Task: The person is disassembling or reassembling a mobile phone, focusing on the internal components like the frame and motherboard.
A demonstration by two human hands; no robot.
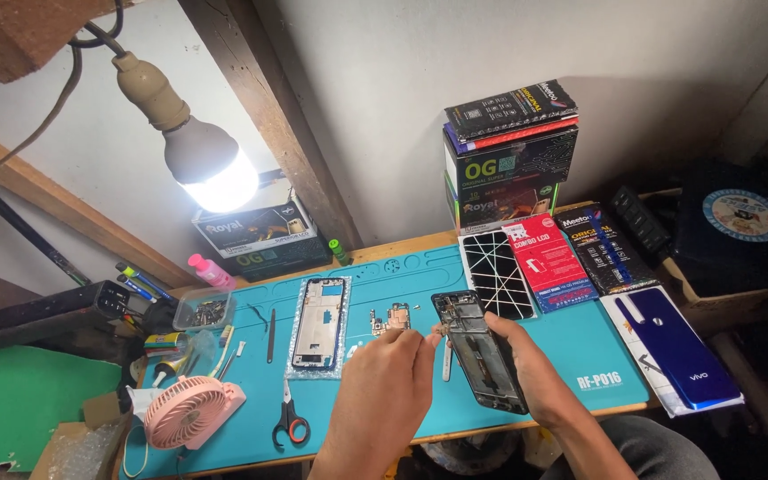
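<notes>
**Opened phone between two hands on the teal mat**

Head view. The black, opened smartphone body lies on the teal rubber work mat of the counter, long axis running away from the person and slightly leftward. The right hand grips its right edge; the left hand, fingers pinched narrow, touches its upper left corner. Left of the phone: small circuit board, empty black phone frame, black-handled scissors, pink fan. Nothing stands between hands and phone.
</notes>
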